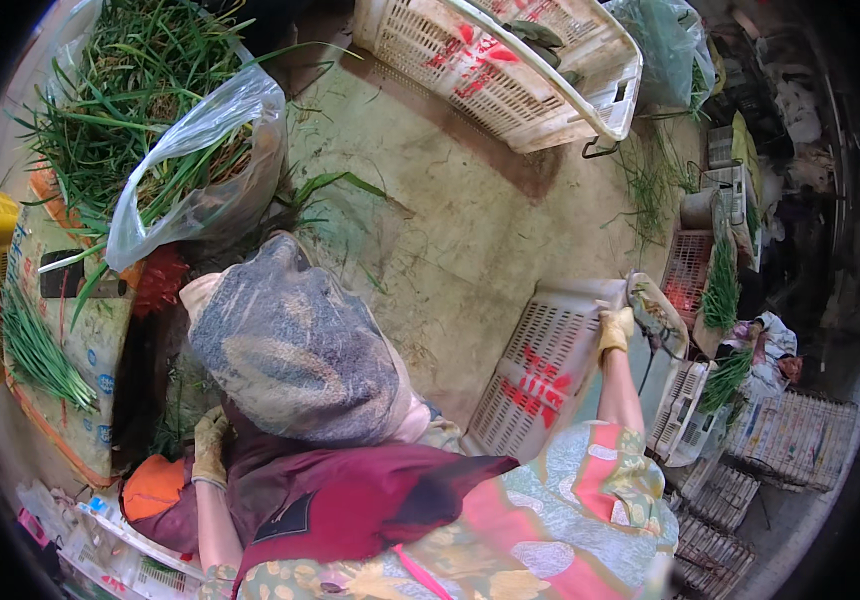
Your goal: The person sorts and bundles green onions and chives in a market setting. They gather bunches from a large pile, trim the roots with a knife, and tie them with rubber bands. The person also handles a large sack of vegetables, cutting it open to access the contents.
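My right hand (pixel 616 327), in a pale yellow work glove, is at the upper rim of a tilted white plastic crate (pixel 524 367) with red writing; whether its fingers grip the rim is unclear. My left hand (pixel 211 442), gloved alike, rests low at my left side by the dark red apron (pixel 370 502), its fingers partly hidden. A grey, stained cloth (pixel 295 345) covers my lap and knees. At the upper left a clear plastic bag (pixel 250 97) brims with loose green leaves (pixel 152 90). A bundle of green stalks (pixel 44 349) lies on a printed box (pixel 104 330).
A dirty white crate (pixel 467 67) lies across the top, beside another plastic bag (pixel 655 52). Leaf scraps (pixel 647 180) litter the concrete floor. Along the right are a red crate (pixel 685 274), green bundles (pixel 721 292), another person (pixel 771 352) and stacked crates (pixel 794 435).
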{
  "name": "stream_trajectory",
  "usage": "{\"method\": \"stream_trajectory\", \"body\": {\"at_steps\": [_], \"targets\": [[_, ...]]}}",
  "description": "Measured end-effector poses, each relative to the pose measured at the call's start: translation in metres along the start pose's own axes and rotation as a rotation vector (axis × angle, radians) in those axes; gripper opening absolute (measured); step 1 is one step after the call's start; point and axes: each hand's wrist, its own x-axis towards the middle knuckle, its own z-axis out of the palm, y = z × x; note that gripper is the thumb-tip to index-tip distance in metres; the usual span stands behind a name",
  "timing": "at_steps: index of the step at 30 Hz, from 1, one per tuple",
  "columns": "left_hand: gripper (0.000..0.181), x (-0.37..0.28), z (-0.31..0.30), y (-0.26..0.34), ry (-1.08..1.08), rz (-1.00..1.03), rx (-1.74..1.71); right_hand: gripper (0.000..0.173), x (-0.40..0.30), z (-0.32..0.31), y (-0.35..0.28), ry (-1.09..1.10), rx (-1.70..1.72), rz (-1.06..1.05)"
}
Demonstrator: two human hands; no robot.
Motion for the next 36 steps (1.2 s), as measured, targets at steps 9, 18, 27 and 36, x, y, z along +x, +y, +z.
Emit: {"method": "stream_trajectory", "body": {"at_steps": [9,18,27,36], "targets": [[0.032,0.017,0.063,0.048,-0.163,0.296,0.296,0.05,-0.238,-0.038,-0.073,-0.173,-0.011,-0.157],[0.033,-0.039,0.048,0.151,0.012,0.882,0.438,0.033,-0.429,-0.09,-0.01,-0.536,0.334,-0.5],[0.04,-0.204,0.307,0.18,-0.487,1.596,0.561,0.019,-0.292,-0.095,0.209,0.367,0.842,-0.112],[0.094,-0.16,0.383,0.105,-0.64,0.827,1.371,0.052,-0.359,-0.038,0.445,0.105,0.473,0.967]]}}
